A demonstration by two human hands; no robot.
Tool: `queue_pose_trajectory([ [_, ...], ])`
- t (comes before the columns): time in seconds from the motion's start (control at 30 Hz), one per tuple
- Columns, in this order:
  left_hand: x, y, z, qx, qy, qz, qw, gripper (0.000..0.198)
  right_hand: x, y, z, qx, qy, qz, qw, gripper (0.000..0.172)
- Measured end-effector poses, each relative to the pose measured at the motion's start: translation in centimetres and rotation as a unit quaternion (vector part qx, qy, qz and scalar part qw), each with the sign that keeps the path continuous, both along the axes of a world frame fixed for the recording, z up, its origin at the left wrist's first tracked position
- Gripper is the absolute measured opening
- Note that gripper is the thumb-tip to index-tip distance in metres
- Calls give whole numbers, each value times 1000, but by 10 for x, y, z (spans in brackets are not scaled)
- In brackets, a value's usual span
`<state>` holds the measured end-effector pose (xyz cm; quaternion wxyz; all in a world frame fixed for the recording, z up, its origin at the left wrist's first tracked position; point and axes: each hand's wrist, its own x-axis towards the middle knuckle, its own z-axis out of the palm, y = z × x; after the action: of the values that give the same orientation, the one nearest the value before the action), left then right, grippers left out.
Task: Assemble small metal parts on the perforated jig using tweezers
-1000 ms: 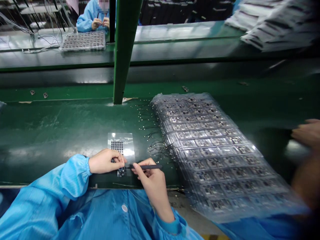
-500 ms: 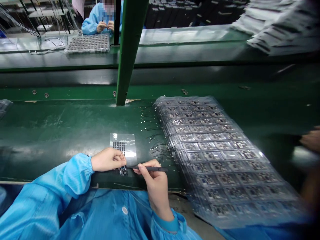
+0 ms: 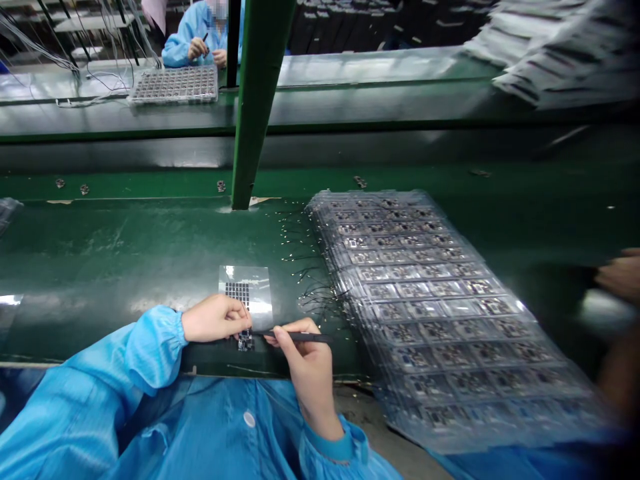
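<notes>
My left hand (image 3: 214, 318) is curled and pinches a small dark circuit board (image 3: 245, 342) against the green bench near its front edge. My right hand (image 3: 305, 363) grips black tweezers (image 3: 295, 337) whose tip points left at that board. Just behind the board lies a clear film sheet (image 3: 249, 293) carrying a grid of small dark squares. Both sleeves are light blue.
A stack of clear plastic trays (image 3: 440, 313) filled with small boards lies to the right, with thin loose wires (image 3: 307, 280) beside it. A green post (image 3: 255, 100) rises behind. Another person's hand (image 3: 620, 273) shows at the far right. A co-worker (image 3: 197, 37) sits across with a tray (image 3: 175, 83).
My hands stay almost in place on the small board; the tweezers hold the same angle. The view has shifted slightly, and the co-worker's hands across the bench have moved apart.
</notes>
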<state>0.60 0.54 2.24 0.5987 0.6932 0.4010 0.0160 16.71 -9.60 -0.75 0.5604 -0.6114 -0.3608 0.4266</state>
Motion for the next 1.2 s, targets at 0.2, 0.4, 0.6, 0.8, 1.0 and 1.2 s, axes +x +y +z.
queue_pose_trajectory([
  [0.2, 0, 0, -1, 6, -6, 1, 1000, 19, -1, 1, 0, -3, -11, -1, 1000, 18],
  [0.4, 0, 0, -1, 8, -6, 2, 1000, 18, -1, 0, -1, -4, -21, -2, 1000, 18],
  [0.6, 0, -1, 0, 11, -9, 3, 1000, 18, -1, 0, -1, 0, -36, 0, 999, 18],
  [0.8, 0, -1, 1, -14, -12, 12, 1000, 17, -1, 0, -2, 0, -37, 1, 999, 17],
  [1.0, -1, 0, -2, -14, -23, 16, 1000, 18, -2, -1, -3, 1, -28, -2, 1000, 17],
  [1.2, 1, -1, -2, -4, -29, 24, 999, 15, -2, 0, -4, -4, -25, -6, 1000, 18],
])
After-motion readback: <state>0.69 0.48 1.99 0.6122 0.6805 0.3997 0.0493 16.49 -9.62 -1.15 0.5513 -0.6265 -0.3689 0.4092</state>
